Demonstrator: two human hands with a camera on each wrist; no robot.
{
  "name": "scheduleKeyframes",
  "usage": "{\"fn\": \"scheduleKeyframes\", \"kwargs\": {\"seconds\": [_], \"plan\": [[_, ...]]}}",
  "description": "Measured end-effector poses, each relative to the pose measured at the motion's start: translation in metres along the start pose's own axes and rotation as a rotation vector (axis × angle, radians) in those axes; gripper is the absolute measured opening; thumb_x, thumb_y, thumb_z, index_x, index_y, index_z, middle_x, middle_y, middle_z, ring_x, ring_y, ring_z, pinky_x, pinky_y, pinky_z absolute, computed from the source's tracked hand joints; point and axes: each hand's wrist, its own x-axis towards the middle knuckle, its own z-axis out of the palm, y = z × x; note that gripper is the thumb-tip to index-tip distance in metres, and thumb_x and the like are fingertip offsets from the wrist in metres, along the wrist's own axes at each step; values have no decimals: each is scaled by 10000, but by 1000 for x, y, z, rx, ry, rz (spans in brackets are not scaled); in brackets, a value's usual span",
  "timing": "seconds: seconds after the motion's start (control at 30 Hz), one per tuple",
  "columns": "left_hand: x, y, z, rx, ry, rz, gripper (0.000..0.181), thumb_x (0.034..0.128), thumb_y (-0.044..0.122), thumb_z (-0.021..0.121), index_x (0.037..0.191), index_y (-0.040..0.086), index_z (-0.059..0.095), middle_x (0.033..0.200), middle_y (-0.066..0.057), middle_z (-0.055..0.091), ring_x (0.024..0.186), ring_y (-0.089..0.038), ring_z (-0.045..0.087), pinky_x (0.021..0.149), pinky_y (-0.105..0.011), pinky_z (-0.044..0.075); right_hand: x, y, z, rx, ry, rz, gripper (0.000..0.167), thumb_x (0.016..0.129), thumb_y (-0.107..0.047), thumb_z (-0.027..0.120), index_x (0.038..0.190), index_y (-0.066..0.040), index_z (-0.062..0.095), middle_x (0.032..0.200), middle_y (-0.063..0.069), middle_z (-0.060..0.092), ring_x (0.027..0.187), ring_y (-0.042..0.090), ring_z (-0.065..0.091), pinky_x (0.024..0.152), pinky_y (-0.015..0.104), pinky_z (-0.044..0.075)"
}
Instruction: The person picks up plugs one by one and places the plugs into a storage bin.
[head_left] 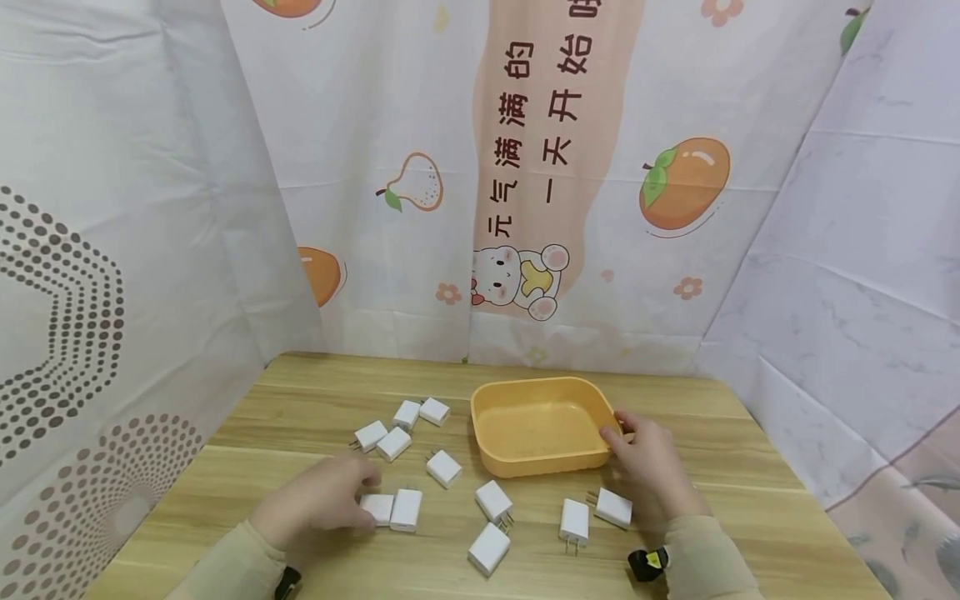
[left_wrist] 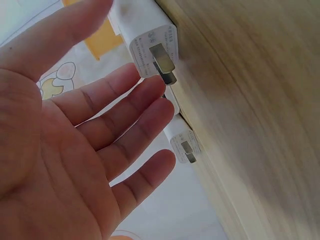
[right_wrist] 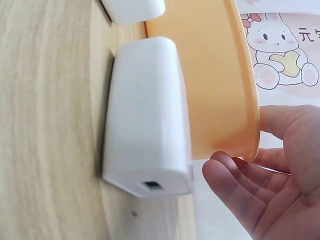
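My left hand [head_left: 326, 493] reaches down at the left, its thumb and fingers apart around the near end of a white charger plug [head_left: 377, 509]. In the left wrist view the fingers [left_wrist: 132, 135] look relaxed, with a pronged charger [left_wrist: 150, 42] just beyond them; contact is hard to tell. Another charger [head_left: 406, 510] lies right beside that one. With my right hand [head_left: 651, 458] I hold the right side of a yellow plastic tray [head_left: 551, 464], thumb at the rim and fingers against the outside. No plugs show inside the tray.
Several more white chargers lie scattered on the wooden table [head_left: 427, 575]: a back-left group [head_left: 393, 443], a pair front centre [head_left: 489, 548] and two at front right [head_left: 574, 522]. A printed curtain [head_left: 375, 275] hangs behind the table, with cloth at both sides.
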Motion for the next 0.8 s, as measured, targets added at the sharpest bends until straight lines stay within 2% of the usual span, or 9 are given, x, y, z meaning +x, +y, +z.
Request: {"fn": "scheduleKeyframes", "kwargs": {"seconds": [0.1,0.2,0.43,0.6,0.8], "plan": [[-1,-2,2,-38,-29,-24,293,643,205,866,853,161,667,778,64,558,687,-116,478,609,-315,424,-1,-1,0,16,-6,10,556,1011,-299,648,1426,49,520,1170,223,659,859,226,703,597,281,563],[0,-4,4,-34,-36,-23,264,640,172,840,837,167,662,773,79,560,666,-96,480,592,-297,424,-1,-2,0,34,-17,23,577,1013,-293,646,1443,62,494,1187,237,646,821,239,703,579,284,559],[2,-5,6,-6,-14,2,254,620,126,828,806,162,658,766,92,558,658,-80,472,590,-299,428,-2,-2,0,48,-31,36,580,1016,-241,645,1469,67,456,1196,248,625,754,253,696,560,295,556],[4,-6,10,15,-17,-5,266,603,146,839,748,185,620,724,101,538,639,-79,462,584,-296,415,-3,-4,0,42,-31,46,588,1008,-234,656,1471,67,455,1179,234,624,684,245,677,542,308,547],[5,-6,12,18,-23,-15,293,582,132,834,722,183,582,702,95,520,621,-93,454,570,-301,403,-3,-3,2,32,-23,56,593,1001,-237,664,1472,62,461,1182,229,625,695,243,686,547,300,551]]}}
